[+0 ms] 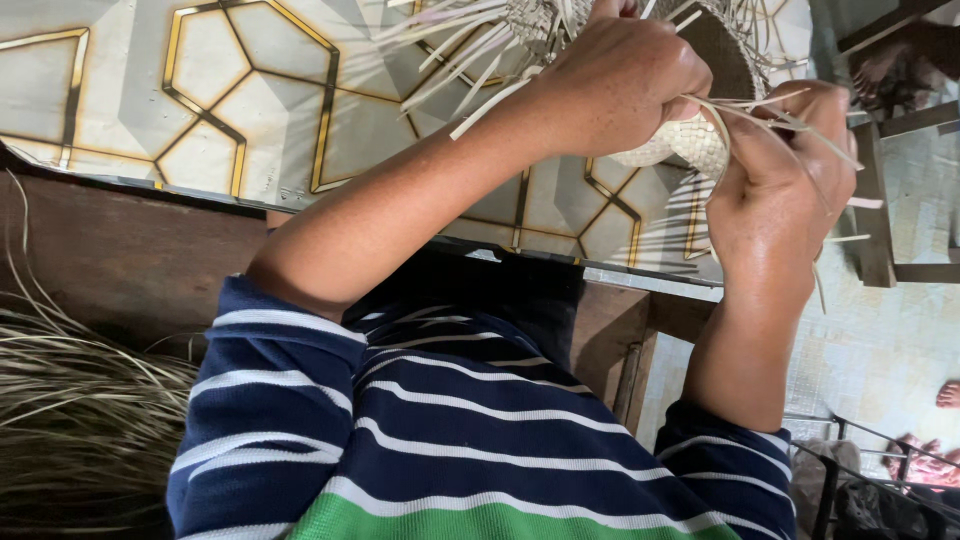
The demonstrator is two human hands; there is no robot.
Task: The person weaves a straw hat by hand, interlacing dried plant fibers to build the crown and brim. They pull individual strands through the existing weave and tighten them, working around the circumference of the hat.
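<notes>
My left hand (620, 85) is closed around a partly woven piece of pale straw (690, 145), held out in front of my chest. Loose flat strips (470, 55) fan out from it to the left and upward. My right hand (780, 185) grips the right side of the weave, with thin strips (790, 125) running between thumb and fingers. The two hands touch at the weave. Both forearms reach out from a navy, white and green striped shirt (450, 440). Much of the woven piece is hidden behind my fingers.
Under my hands lies a pale tiled floor with gold geometric lines (230, 90). I sit against a dark wooden edge (120, 250). A heap of dried strips (70, 410) lies at lower left. Wooden frame legs (875, 200) and another person's foot (948, 393) are at the right.
</notes>
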